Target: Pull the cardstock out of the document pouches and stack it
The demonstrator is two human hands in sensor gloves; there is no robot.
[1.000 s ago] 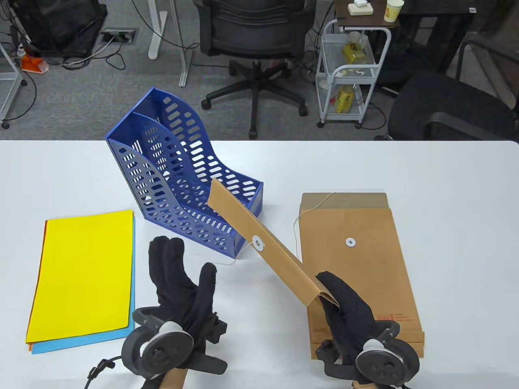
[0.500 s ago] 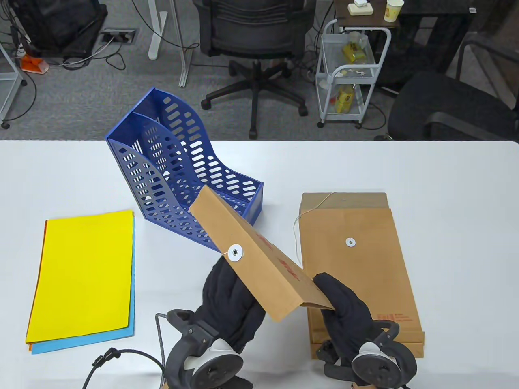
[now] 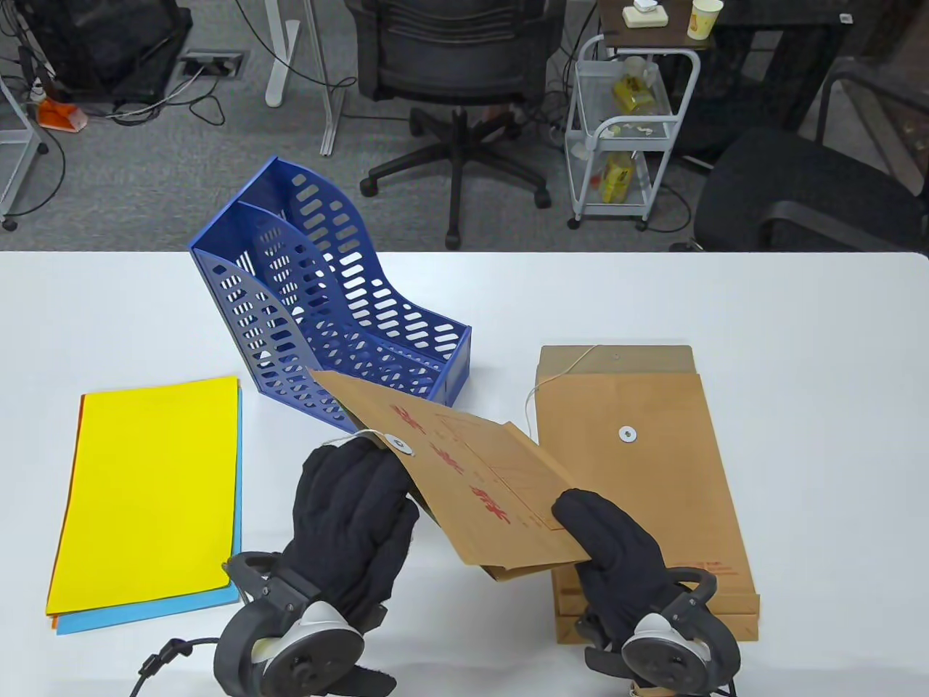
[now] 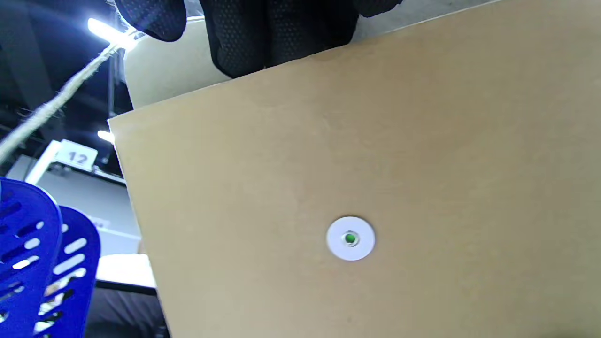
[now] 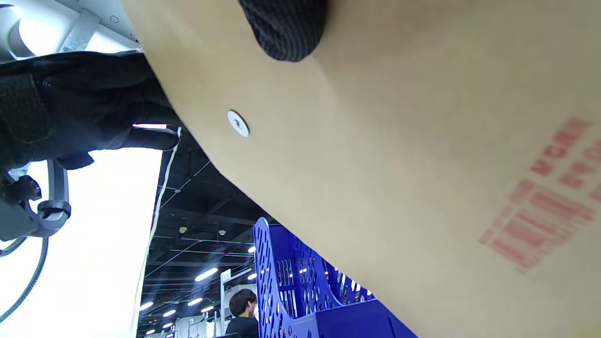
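A kraft document pouch [image 3: 472, 483] with red print is held above the table, printed face up. My left hand [image 3: 363, 475] grips its left edge beside the white string button [image 3: 395, 443]. My right hand [image 3: 584, 519] grips its near right corner. In the left wrist view my fingers [image 4: 277, 33] hook over the pouch edge [image 4: 375, 141]. In the right wrist view one fingertip [image 5: 286, 28] presses the pouch underside [image 5: 399, 164]. A cardstock stack [image 3: 149, 494], yellow on top, lies at the left. More pouches [image 3: 653, 479] lie stacked at the right.
A blue perforated file rack [image 3: 326, 327] stands just behind the held pouch. A loose string [image 3: 533, 406] lies by the pouch stack. Office chairs and a white cart [image 3: 628, 123] stand beyond the table's far edge.
The pouch has turned from edge-on to nearly flat, printed face up, and moved left. My left hand came up off the table and took hold of its left edge.
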